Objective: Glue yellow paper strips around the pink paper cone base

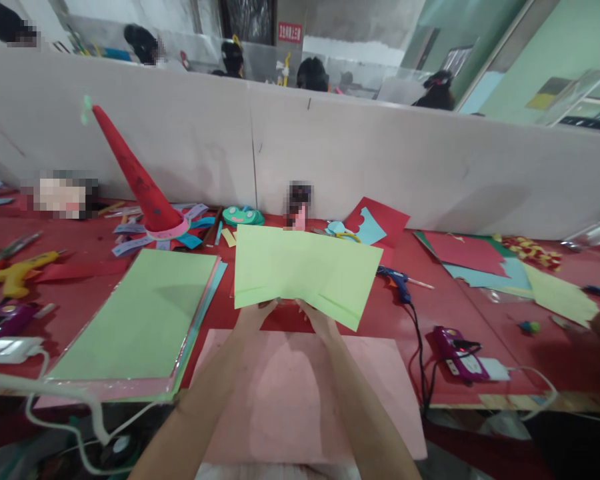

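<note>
A light green sheet of paper stands raised over the red table, bent along its middle, with a folded strip showing along its lower edge. My left hand grips that lower edge just left of the middle. Close beside it, my right hand holds the same edge on the right. Most of my fingers are hidden by the paper or too blurred to make out. Beneath my forearms a pink sheet lies flat at the table's near edge.
To the left lie a stack of coloured paper, a red cone and a yellow glue gun. A blue glue gun and its cord, a purple power box and paper scraps are at right. A white partition stands behind.
</note>
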`<move>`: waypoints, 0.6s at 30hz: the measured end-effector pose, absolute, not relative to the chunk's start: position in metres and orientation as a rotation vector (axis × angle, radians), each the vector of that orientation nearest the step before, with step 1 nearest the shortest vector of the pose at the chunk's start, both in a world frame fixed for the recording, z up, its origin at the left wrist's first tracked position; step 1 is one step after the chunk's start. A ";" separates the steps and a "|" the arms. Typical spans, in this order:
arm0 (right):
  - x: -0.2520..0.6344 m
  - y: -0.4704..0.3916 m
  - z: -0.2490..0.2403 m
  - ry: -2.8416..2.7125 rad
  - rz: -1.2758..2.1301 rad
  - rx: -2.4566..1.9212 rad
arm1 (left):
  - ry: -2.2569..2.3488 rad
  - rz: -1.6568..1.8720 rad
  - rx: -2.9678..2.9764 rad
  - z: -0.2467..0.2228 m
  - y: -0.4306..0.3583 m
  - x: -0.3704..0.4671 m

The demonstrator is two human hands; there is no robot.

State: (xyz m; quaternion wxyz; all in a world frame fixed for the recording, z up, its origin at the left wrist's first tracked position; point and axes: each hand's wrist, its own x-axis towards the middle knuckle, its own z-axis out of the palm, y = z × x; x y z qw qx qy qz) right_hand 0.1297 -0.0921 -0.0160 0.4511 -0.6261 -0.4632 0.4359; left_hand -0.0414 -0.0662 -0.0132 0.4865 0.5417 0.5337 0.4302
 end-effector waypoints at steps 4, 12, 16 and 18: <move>0.133 -0.089 -0.014 -1.152 1.069 -1.539 | 1.245 1.100 1.281 -0.014 -0.063 -0.041; 0.137 -0.087 -0.010 -1.177 1.065 -1.542 | 1.399 1.002 1.365 0.001 -0.067 -0.044; 0.137 -0.088 -0.007 -1.191 1.003 -1.587 | 1.405 0.949 1.361 0.005 -0.069 -0.040; 0.136 -0.089 -0.007 -1.212 0.993 -1.583 | 1.357 0.983 1.393 0.002 -0.069 -0.038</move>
